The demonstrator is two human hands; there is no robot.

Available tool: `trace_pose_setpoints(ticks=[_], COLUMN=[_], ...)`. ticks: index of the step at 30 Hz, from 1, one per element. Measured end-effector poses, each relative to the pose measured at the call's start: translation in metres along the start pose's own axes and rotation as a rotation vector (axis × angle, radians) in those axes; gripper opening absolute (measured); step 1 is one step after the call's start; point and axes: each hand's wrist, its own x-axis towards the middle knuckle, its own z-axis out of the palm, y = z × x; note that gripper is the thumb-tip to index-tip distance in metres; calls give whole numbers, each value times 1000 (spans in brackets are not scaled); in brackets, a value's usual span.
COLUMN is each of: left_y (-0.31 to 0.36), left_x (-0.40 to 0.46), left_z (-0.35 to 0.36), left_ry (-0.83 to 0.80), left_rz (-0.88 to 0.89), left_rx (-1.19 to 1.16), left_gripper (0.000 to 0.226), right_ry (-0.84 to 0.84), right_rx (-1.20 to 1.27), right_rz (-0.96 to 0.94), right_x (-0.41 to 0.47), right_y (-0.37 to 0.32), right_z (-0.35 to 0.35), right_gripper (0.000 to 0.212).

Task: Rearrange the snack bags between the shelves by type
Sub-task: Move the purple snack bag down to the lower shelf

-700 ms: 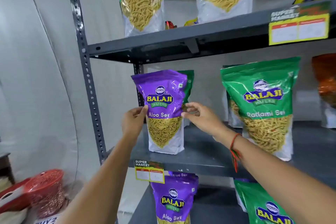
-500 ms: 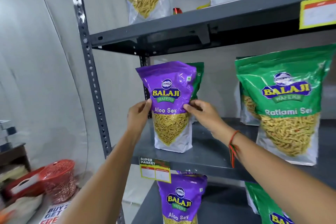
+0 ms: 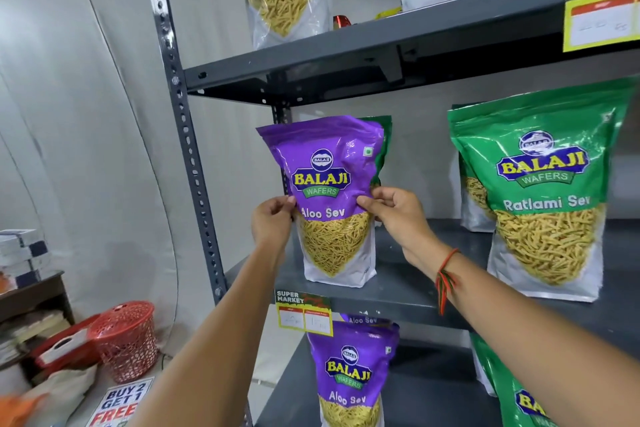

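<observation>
Far left, around 8 o'clock: a red mesh basket (image 3: pixel 123 340) upside down on the floor, a red crate (image 3: pixel 65 345) touching it, and a "BUY 2 GET 1 FREE" sign (image 3: pixel 119 402) lying in front. Stacked boxes (image 3: pixel 22 253) sit on a dark table at 9 o'clock. The grey perforated rack upright (image 3: pixel 187 135) runs top to bottom just left of the hands.

Left hand (image 3: pixel 272 224) pinches the left edge of the purple Aloo Sev bag (image 3: pixel 329 184), fingers narrow, thumb on the front. The bag stands upright on the middle shelf (image 3: pixel 398 291), at its left end, near frame centre. A green bag (image 3: pixel 382 146) stands directly behind it, mostly hidden. Right hand (image 3: pixel 398 215) grips the bag's right edge, thumb on the front, other fingers curled behind; a red thread band (image 3: pixel 445 279) is on that wrist.

At 6 o'clock, under a yellow price tag (image 3: pixel 304 317), a 2nd purple Aloo Sev bag (image 3: pixel 349 378) stands on the lower shelf. At 12 o'clock, 2 clear-front sev bags on the top shelf (image 3: pixel 381 45). At 3 o'clock, a green Ratlami Sev bag (image 3: pixel 543 191) stands upright, well apart from the held bag, another bag half hidden behind it. At 5 o'clock, a green bag on the lower shelf, blocked by the right forearm.
</observation>
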Motion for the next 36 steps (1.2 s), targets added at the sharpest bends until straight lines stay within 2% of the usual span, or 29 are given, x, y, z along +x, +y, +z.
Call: trace_pose_setpoints(ticks=[4, 10, 14, 16, 20, 25, 34, 36], left_y=[11, 34, 28, 16, -23, -92, -185, -195], left_x=[-32, -104, -157, -184, -234, -265, -263, -259], left_z=[-12, -28, -39, -40, -37, -19, 32, 40], left_ry=[-7, 5, -5, -17, -91, -154, -100, -63], left_rz=[33, 111, 102, 81, 39, -133, -320, -333], left_rx=[-29, -3, 44, 73, 196, 375, 529, 530], left_gripper=[23, 15, 20, 22, 18, 21, 20, 20], right_ry=[16, 15, 21, 27, -17, -37, -30, -10], right_rx=[-24, -26, -61, -85, -143, -348, -495, -518], right_rz=[3, 36, 83, 135, 271, 409, 548, 539], right_x=[-29, -102, -157, -179, -218, -241, -230, -224], right_y=[-18, -57, -71, -66, -41, 25, 147, 164], right_z=[-11, -33, -52, -64, -91, -118, -138, -137], right_gripper=[9, 16, 4, 15, 13, 8, 7, 20])
